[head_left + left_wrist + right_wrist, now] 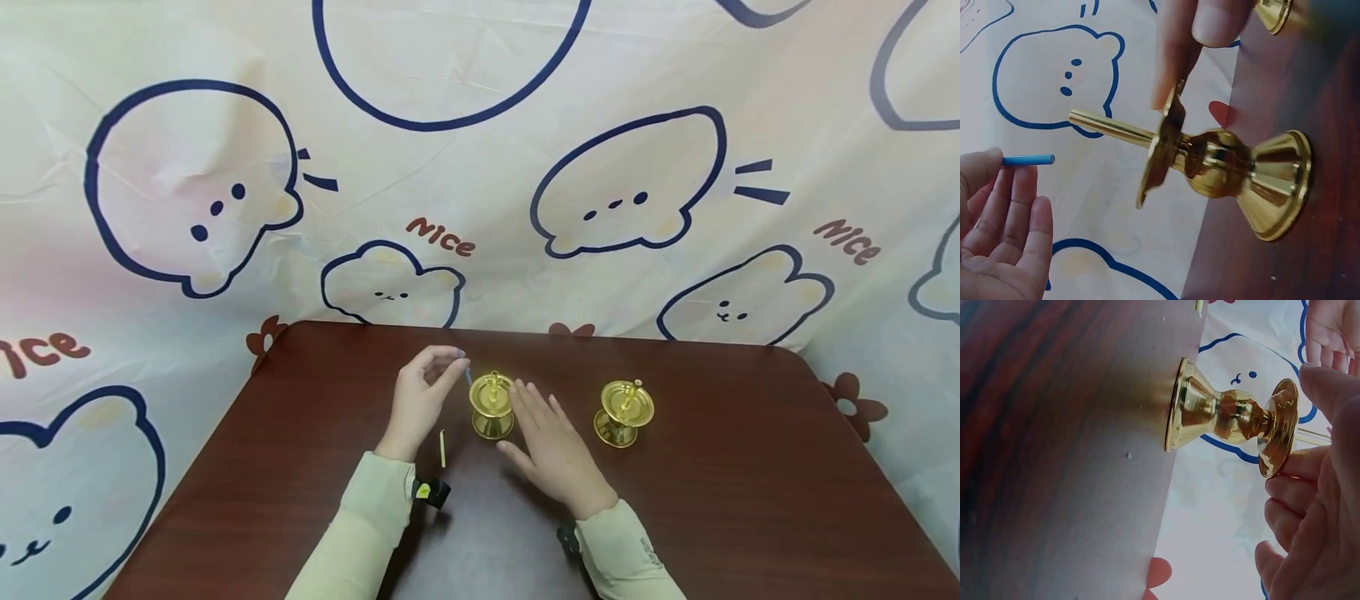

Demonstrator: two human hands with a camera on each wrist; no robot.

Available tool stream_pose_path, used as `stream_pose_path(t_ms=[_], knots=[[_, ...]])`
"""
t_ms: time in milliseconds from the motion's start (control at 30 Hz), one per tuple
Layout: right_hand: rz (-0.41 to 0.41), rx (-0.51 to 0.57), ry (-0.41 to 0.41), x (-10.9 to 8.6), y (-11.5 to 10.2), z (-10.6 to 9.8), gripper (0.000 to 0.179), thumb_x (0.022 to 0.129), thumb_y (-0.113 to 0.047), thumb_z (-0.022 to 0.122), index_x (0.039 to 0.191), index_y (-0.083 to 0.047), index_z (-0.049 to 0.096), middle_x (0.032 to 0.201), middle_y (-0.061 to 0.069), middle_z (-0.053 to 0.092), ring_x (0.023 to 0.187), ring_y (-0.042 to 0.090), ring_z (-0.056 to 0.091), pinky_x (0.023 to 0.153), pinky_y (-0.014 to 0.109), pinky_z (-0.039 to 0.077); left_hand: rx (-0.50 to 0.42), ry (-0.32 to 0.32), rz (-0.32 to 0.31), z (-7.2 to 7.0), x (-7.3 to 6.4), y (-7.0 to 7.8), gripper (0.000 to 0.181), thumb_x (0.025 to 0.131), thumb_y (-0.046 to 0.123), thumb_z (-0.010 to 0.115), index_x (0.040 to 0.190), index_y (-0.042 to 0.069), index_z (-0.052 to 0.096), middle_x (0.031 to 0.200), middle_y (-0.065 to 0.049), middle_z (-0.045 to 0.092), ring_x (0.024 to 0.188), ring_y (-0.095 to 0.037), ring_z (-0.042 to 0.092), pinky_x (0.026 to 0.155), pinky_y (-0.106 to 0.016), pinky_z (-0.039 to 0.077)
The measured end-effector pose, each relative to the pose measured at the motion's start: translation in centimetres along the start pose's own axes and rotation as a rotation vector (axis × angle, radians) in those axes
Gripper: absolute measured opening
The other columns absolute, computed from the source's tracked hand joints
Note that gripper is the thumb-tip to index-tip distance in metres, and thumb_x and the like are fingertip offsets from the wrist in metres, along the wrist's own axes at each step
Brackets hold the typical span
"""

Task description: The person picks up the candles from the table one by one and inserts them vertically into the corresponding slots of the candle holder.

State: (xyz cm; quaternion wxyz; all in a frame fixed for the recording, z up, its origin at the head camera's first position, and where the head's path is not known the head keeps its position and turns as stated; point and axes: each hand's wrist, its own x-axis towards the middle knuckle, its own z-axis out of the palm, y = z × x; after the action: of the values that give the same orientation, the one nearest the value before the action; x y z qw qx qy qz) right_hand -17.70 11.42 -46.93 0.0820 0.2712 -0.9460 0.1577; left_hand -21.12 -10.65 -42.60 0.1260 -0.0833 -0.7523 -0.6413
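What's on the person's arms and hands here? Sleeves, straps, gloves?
Both arms wear long pale green sleeves, the left sleeve and the right sleeve ending at the wrist. A small black device with a yellow mark sits at the left wrist, a black one at the right. Both hands are bare: no gloves.

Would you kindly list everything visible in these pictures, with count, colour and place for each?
candle holders: 2, gold; one at mid table between the hands, the other to its right.
blue stick: 1, blue, thin; pinched in the left hand's fingertips beside the near holder's spike.
yellow stick: 1, pale yellow, thin; lying on the table beside the left wrist.
table: 1, dark reddish-brown wood; under everything.
backdrop cloth: 1, cream with navy cartoon outlines and red "nice" lettering; behind and around the table.
left hand: 1, pale green sleeve; raised left of the near holder.
right hand: 1, pale green sleeve; fingers straight, fingertips against the near holder's dish.
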Motion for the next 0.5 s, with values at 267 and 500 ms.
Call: stream_pose_path(t_ms=[267, 500], knots=[[0.02, 0.027, -0.024, -0.1, -0.2, 0.0, 0.077, 0.101, -0.047, 0.059, 0.158, -0.004, 0.03, 0.165, 0.012, 0.029, 0.153, 0.027, 0.023, 0.122, 0.05, 0.019, 0.006, -0.017, 0.062, 0.6, 0.7, 1.0, 0.025, 0.097, 0.027, 0.072, 0.11, 0.006, 0.07, 0.108, -0.005, 0.071, 0.101, -0.019, 0.068, 0.097, -0.042, 0.053], [0.008, 0.024, -0.01, 0.0, -0.1, -0.2, 0.076, 0.101, -0.046, 0.059, 0.158, -0.004, 0.031, 0.164, 0.012, 0.03, 0.152, 0.028, 0.024, 0.122, 0.051, 0.02, -0.003, -0.019, 0.087, 1.1, 1.2, 1.1, 0.023, 0.097, 0.024, 0.072, 0.111, 0.005, 0.069, 0.11, -0.006, 0.07, 0.102, -0.02, 0.068, 0.098, -0.045, 0.052]])
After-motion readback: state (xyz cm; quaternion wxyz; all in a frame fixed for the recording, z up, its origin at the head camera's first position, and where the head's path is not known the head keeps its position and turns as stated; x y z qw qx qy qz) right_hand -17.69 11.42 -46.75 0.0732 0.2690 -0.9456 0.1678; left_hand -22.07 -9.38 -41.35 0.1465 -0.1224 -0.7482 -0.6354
